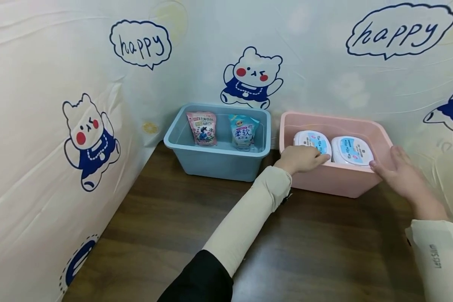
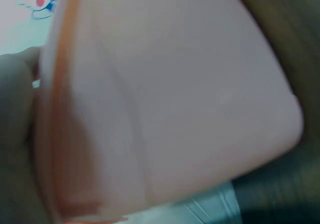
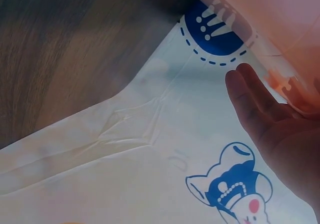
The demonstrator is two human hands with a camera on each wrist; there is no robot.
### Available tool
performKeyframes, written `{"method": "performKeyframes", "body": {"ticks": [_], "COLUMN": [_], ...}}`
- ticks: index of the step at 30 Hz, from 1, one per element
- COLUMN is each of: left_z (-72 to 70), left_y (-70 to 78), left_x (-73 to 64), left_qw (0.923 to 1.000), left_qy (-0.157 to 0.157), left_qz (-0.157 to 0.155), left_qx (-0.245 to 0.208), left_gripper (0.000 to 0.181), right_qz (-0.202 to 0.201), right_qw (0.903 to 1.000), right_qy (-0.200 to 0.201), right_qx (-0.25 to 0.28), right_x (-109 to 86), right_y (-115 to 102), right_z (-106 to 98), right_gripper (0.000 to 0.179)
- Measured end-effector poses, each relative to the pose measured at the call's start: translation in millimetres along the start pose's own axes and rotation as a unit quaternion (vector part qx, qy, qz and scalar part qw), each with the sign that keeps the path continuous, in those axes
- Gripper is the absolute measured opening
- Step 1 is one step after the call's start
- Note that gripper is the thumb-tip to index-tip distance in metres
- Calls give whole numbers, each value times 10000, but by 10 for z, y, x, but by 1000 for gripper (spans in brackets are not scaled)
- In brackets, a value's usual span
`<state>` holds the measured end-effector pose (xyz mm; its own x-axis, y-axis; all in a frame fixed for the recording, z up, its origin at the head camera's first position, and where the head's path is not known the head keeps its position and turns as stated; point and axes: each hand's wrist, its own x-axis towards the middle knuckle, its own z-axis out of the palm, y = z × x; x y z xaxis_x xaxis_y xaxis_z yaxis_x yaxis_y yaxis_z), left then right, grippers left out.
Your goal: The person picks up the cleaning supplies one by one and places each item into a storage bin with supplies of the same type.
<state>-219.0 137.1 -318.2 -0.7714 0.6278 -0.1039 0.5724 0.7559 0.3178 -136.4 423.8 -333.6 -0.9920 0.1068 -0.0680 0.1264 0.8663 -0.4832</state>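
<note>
A pink plastic bin (image 1: 324, 180) stands at the right against the backdrop, holding two white lidded tubs, the left one (image 1: 312, 140) partly hidden by my hand and the right one (image 1: 352, 151) with a blue label. My left hand (image 1: 300, 159) grips the bin's front rim near its left corner, thumb along the edge; the left wrist view shows the bin's outer wall (image 2: 190, 98) close up. At the bin's right end is my right hand (image 1: 409, 178), thumb at the rim. The right wrist view shows its fingers (image 3: 252, 96) extended beside the pink wall.
Left of the pink bin stands a blue bin (image 1: 219, 161), with a pink pouch (image 1: 204, 130) and a light-blue pouch (image 1: 244, 131) inside. Both bins are on a dark wooden table (image 1: 154, 235). A printed cloth backdrop (image 1: 196, 50) rises behind and at the left.
</note>
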Motion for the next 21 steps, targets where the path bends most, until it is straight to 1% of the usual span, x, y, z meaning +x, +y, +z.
{"method": "performKeyframes", "body": {"ticks": [2,3,4,6,7,9,10,11,14,16,17,19,21], "left_z": [71,101,123,153,157,159,159,165,194,215,222,232,236], "left_y": [-25,-40,-57,-101,-126,-187,-223,-257,-367,-442,-481,-567,-658], "left_x": [-12,-36,-74,-186,-260,-425,-508,-592,-819,-953,-1020,-1140,-1256], "left_qw": [9988,9970,9945,9877,9840,9774,9759,9765,9783,9780,9773,9729,9673], "left_qy": [445,701,946,1358,1508,1745,1791,1756,1543,1480,1513,1727,2008], "left_qz": [185,313,438,667,764,985,1080,1156,1380,1462,1468,1483,1439], "left_qx": [72,50,-75,-391,-570,-670,-616,-485,-41,169,229,410,581], "left_gripper": [43,40,38,34,32,33,34,35,39,41,42,43,44], "right_qz": [-37,-57,-80,-108,-120,-145,-142,-142,-119,-98,-131,-208,-295], "right_qw": [10000,10000,10000,9999,9998,9998,9999,9999,9997,9991,9980,9939,9859], "right_qy": [-9,-19,-30,-71,-87,-82,-65,-39,102,308,494,937,1439], "right_qx": [20,24,49,83,102,65,39,-14,-179,-277,-366,-541,-796], "right_x": [26,40,53,70,75,81,79,62,-26,-110,-152,-229,-287], "right_y": [25,38,52,73,80,89,90,97,107,98,88,43,-36], "right_z": [13,23,34,56,62,58,47,40,17,28,47,94,150], "right_gripper": [94,93,93,93,93,93,93,92,91,88,87,83,76]}}
